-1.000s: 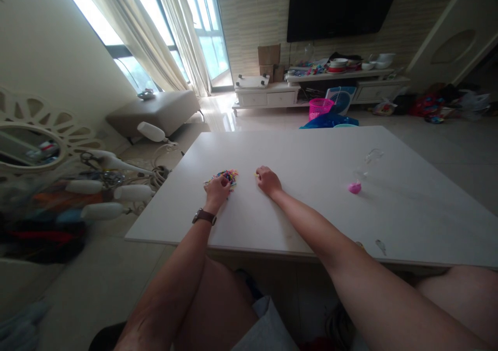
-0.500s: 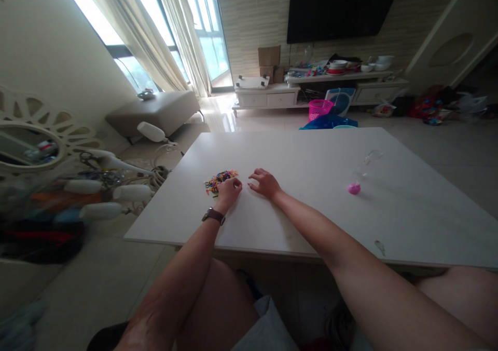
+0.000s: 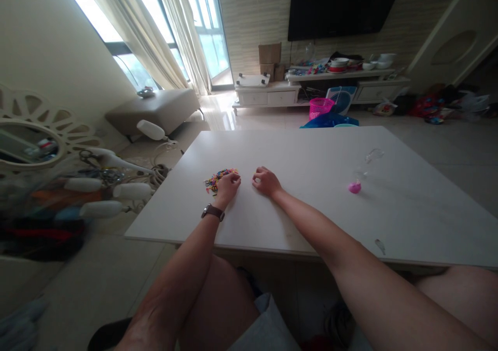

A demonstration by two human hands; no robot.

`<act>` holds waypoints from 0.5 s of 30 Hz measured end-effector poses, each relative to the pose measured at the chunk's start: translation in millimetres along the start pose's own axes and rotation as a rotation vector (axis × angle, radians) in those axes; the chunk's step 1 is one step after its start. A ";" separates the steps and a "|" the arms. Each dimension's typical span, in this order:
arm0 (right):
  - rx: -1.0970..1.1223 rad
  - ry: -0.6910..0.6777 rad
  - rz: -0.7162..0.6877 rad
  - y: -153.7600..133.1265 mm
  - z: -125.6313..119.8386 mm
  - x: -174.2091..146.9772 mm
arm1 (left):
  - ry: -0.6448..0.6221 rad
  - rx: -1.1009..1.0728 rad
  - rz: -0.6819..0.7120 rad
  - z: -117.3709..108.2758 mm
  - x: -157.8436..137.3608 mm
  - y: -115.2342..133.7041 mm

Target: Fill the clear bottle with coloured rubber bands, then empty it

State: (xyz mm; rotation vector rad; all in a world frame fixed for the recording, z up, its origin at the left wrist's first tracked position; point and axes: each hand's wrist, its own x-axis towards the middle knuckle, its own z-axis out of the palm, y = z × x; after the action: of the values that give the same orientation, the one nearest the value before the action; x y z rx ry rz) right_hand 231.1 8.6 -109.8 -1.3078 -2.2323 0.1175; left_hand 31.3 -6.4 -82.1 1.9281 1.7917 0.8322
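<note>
A loose pile of tiny multicoloured pieces [image 3: 218,177], possibly small rubber bands, lies on the white table [image 3: 307,159]. My left hand [image 3: 229,186], with a dark-strapped watch [image 3: 213,213] on its wrist, rests at the pile's right side and covers part of it. Its thumb and fingers are pinched together; anything between them is too small to make out. A short gap to the right, my right hand [image 3: 266,181] is held low over the tabletop. Those fingers curl in toward the thumb, and whatever they may pinch cannot be made out.
On the table's right side are a small pink object [image 3: 354,187], a clear plastic piece [image 3: 374,156] and a small flat translucent item [image 3: 380,246]. White lamp shades [image 3: 132,191] stand close to the left edge. Beyond the far edge is a pink basket [image 3: 320,108].
My right hand has drawn slightly right, away from the left, and its spread fingers have curled in. My left hand has shifted a little left over the pile.
</note>
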 end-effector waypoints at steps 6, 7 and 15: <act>0.000 0.002 0.013 1.1 0.9 0.8 | 0.050 -0.117 -0.064 -9.8 2.3 -23.8; 0.003 0.000 0.010 1.3 0.5 0.8 | 0.059 -0.122 -0.058 -10.6 1.5 -25.8; 0.031 -0.024 -0.015 -0.7 -1.8 -4.5 | 0.069 -0.095 -0.065 -16.6 -2.1 -21.7</act>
State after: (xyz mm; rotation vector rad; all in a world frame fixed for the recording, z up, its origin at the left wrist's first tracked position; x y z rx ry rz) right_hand 233.1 4.1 -109.9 -1.2791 -2.2510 0.1627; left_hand 4.0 -7.9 -83.7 1.7926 1.8099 0.9540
